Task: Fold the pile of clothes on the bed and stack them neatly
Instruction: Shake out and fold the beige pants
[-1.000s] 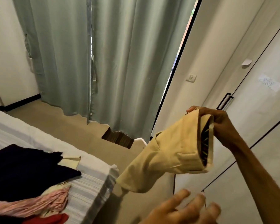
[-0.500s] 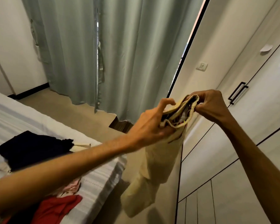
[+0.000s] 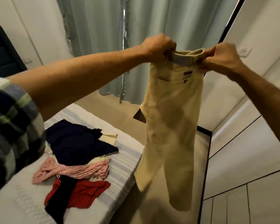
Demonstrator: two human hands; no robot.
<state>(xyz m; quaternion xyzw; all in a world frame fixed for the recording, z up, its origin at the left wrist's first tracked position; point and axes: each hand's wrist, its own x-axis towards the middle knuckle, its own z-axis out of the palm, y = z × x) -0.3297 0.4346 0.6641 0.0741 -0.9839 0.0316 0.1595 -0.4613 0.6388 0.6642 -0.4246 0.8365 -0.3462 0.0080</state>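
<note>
At lower left of the frame, a pile of clothes [image 3: 74,160] lies loose on the bed [image 3: 124,165]: dark navy, pink striped and red pieces, unfolded. Right of centre, pale yellow trousers [image 3: 171,126] hang full length over the floor, legs down. At upper centre the left hand [image 3: 157,47] and right hand [image 3: 220,58], arms outstretched, each have fingers curled tight around the waistband.

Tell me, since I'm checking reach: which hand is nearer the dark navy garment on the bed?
Left. The left hand grips the yellow trousers' waistband above and right of the navy garment; the right hand grips its other end, farther right.
</note>
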